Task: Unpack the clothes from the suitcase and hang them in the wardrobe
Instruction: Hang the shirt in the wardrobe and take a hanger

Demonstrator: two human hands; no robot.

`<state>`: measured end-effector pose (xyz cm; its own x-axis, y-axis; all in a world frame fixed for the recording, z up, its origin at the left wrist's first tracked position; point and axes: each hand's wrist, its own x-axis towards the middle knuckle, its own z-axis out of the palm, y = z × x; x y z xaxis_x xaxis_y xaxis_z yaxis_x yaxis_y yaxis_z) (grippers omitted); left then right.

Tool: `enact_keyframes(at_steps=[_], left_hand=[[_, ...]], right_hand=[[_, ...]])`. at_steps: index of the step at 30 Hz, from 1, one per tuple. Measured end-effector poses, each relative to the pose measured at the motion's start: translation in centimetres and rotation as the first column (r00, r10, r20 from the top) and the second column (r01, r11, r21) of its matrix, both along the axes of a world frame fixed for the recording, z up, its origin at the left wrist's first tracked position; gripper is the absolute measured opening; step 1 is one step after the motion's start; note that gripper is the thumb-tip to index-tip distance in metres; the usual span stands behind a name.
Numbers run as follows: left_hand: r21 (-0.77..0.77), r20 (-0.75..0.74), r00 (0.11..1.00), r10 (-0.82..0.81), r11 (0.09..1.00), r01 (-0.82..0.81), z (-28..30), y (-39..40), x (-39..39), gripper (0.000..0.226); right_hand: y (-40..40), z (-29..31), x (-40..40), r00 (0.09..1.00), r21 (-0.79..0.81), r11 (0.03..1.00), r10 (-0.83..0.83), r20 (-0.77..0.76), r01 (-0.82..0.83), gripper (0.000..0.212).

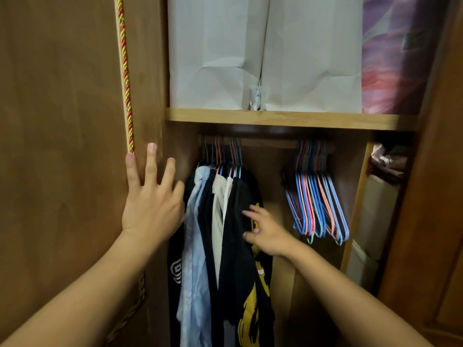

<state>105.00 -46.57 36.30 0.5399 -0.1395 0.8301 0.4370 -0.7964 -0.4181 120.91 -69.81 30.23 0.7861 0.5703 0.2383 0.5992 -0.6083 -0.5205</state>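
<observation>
You steadied the door and tidied the hung clothes.
Your left hand (150,204) lay spread against the wardrobe door (62,121), likely holding it back; right of it, your right hand (265,234), fingers loosely extended, touched the dark shirt (240,259); spare hangers (318,204) hung further right.

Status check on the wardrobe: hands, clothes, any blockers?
Left hand open, on the wardrobe door edge. Right hand open, fingers touching the dark shirt. Clothes hang at left of rail; empty hangers bunched right. No blockers seen.
</observation>
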Motion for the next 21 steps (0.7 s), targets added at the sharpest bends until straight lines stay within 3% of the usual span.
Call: enact_keyframes(at_steps=[1, 3, 4, 7, 9, 15, 21], left_hand=[[-0.004, -0.010, 1.000, 0.004, 1.000, -0.004, 0.0, 0.0, 0.0, 0.034], [-0.013, -0.028, 1.000, 0.009, 1.000, -0.009, 0.1, 0.0, -0.2, 0.029], [-0.014, -0.034, 0.999, 0.011, 1.000, -0.011, 0.1, 0.1, -0.2, 0.028], [-0.022, -0.040, 0.999, 0.019, 1.000, -0.020, 0.1, 0.0, -0.3, 0.026], [-0.025, -0.039, 0.999, 0.022, 0.999, -0.023, 0.1, 0.0, -0.3, 0.023], [-0.033, -0.056, 0.998, 0.035, 0.999, -0.037, 0.1, 0.0, -0.3, 0.021], [-0.027, -0.059, 0.997, 0.058, 0.998, -0.059, 0.1, 0.1, -0.2, 0.027]], right_hand=[[-0.9, 0.7, -0.1, 0.967, -0.042, 0.993, -0.095, 0.236, 0.108, 0.052], [-2.5, 1.9, 0.4, 0.669, -0.105, 0.909, -0.214, 0.712, 0.403, 0.032], [-3.2, 2.5, 0.7, 0.565, -0.103, 0.846, -0.254, 0.785, 0.523, 0.028], [-4.4, 3.4, 1.9, 0.556, -0.231, 0.657, -0.341, 0.758, 0.718, 0.034], [-4.9, 3.8, 2.9, 0.556, -0.283, 0.595, -0.343, 0.757, 0.752, 0.039], [-5.5, 4.5, 3.4, 0.639, -0.257, 0.672, -0.412, 0.649, 0.694, 0.031], [-4.6, 5.8, 3.2, 0.701, -0.010, 0.797, -0.526, 0.481, 0.604, 0.023]])
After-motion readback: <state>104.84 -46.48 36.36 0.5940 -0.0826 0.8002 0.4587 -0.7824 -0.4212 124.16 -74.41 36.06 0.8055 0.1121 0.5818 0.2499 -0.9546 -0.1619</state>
